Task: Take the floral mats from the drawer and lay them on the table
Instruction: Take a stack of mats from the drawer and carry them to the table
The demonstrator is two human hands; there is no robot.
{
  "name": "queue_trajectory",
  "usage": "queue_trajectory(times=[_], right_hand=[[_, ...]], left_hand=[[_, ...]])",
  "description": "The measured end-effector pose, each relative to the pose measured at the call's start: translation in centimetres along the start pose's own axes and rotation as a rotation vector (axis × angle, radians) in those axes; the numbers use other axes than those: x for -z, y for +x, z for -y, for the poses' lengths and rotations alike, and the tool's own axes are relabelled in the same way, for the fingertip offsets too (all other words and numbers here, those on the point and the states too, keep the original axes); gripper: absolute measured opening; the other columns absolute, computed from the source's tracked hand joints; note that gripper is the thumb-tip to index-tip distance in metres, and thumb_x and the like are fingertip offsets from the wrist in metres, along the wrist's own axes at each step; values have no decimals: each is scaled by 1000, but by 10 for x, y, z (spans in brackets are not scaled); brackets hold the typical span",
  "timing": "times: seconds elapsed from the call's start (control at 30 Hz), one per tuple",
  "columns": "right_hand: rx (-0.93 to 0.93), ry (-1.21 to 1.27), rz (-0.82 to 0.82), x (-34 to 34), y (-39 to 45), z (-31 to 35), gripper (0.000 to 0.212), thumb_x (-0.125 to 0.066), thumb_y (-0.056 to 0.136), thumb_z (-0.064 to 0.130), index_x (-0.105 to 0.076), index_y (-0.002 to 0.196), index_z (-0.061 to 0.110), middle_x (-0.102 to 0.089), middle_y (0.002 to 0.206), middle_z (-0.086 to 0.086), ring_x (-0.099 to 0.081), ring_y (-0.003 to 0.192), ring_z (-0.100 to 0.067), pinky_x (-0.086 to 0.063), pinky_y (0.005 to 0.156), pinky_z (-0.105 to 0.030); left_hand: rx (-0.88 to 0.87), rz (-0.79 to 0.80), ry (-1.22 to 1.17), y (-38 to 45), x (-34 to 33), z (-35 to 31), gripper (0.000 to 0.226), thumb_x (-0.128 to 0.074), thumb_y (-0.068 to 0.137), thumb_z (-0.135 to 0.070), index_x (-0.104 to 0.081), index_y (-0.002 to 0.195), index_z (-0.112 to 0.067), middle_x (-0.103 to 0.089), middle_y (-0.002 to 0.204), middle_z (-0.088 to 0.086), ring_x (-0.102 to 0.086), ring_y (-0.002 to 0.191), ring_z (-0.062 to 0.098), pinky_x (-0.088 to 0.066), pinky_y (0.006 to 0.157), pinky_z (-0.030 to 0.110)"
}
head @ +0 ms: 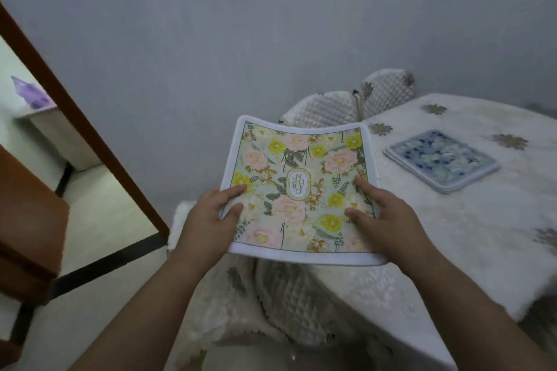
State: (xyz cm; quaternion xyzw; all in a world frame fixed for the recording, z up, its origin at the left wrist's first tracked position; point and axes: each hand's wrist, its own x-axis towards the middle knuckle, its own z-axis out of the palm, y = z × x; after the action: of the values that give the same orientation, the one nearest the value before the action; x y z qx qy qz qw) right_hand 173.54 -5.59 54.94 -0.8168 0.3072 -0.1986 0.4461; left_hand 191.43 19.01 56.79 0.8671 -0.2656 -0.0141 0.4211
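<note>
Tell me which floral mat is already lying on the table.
The blue-and-white floral mat; it rests flat on the tablecloth. The pink-and-yellow one is held in both hands.

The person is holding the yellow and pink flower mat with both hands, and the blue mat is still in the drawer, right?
Not quite. The head view shows the blue mat already lying on the table, not in a drawer. The rest is right: the left hand and right hand both hold the yellow and pink flower mat.

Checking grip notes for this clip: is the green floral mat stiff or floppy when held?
Probably semi-flexible: the green mat bows between the left hand and right hand, its far edge curving, yet it doesn't droop. Likely light, since both hands hold it by the edges only.
</note>
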Motion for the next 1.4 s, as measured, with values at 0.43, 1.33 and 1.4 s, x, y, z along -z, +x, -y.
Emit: queue_trajectory(times=[0.43,1.33,1.4], right_hand=[[-311,-62,-494,-86,-44,15,67,-70,91,31,-39,150,38,-52,115,8,-49,100,-9,-41,85,-23],[-650,3,-719,-229,107,-111,64,-44,95,3,-34,154,25,-38,144,-2,-39,120,-9,-36,102,-25],[-675,-30,-774,-233,108,-128,62,-46,95,2,-36,153,22,-38,146,-3,-41,128,-14,-36,111,-32]], left_hand=[[-396,494,-33,138,-26,37,32,-59,101,-20,-66,132,-27,-53,120,-7,-54,110,10,-41,83,9],[-429,1035,-72,329,-242,168,60,-52,97,-3,-46,148,-35,-43,146,-14,-40,126,3,-36,99,14],[-418,1014,-104,333,-262,172,57,-59,97,-7,-50,146,-34,-46,151,-11,-41,135,6,-33,110,24]])
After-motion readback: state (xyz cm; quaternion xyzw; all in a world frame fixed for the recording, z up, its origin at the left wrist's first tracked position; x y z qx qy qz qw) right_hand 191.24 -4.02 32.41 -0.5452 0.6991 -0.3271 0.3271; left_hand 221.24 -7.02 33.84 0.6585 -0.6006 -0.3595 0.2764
